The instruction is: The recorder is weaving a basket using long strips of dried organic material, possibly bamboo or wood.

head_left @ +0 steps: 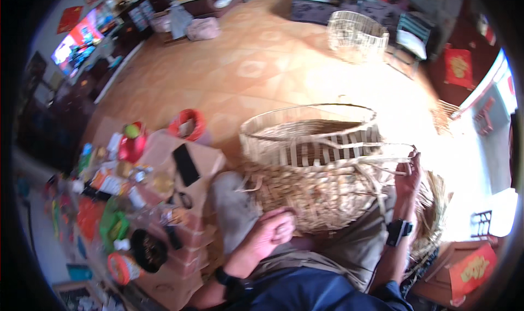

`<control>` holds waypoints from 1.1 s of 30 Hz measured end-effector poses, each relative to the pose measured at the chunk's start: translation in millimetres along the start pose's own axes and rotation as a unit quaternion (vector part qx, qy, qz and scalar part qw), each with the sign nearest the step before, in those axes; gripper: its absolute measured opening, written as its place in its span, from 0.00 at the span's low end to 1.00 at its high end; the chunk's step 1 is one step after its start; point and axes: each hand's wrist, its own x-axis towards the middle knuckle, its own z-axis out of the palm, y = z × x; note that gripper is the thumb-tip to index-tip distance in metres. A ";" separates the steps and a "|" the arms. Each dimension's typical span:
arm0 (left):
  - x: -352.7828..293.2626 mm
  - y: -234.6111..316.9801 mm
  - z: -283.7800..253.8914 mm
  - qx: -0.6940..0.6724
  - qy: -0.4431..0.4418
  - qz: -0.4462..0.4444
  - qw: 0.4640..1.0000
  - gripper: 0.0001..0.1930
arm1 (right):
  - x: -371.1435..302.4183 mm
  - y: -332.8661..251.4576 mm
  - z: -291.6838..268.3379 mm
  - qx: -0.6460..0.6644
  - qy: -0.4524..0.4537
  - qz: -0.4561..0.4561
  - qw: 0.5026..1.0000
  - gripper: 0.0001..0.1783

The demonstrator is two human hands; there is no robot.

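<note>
Between my knees stands a half-woven straw basket (319,193), dense braiding below and bare upright ribs under its thin round rim (305,108). My right hand (409,174), at the basket's right side, pinches a long straw strand (385,145) that runs across from the weave, pulled out to the right. Curled closed, my left hand (274,229) rests against the basket's lower near wall; its palm side is hidden, so whether it holds anything does not show. A loose bundle of dry straw (436,196) lies beyond my right forearm.
At left, a low table (153,158) carries a black phone (186,165), scissors (183,199), bottles, bags and a dark bowl (148,251). An orange-red bucket (188,124) stands behind it. Farther off on the tiled floor are another open-ribbed basket (357,35) and a chair (410,41).
</note>
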 end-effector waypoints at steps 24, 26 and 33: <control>15.7 -22.5 33.7 0.004 -0.020 -0.089 0.996 0.10 | -33.4 -11.5 123.1 -0.743 -0.595 -0.040 0.305 0.27; 10.5 -22.6 31.3 0.005 -0.008 -0.089 0.996 0.10 | -29.9 -1.0 138.1 -0.709 -0.660 -0.066 0.238 0.27; 16.7 -22.6 28.0 0.018 -0.010 -0.100 0.995 0.09 | -28.9 1.5 137.4 -0.706 -0.604 -0.033 0.369 0.13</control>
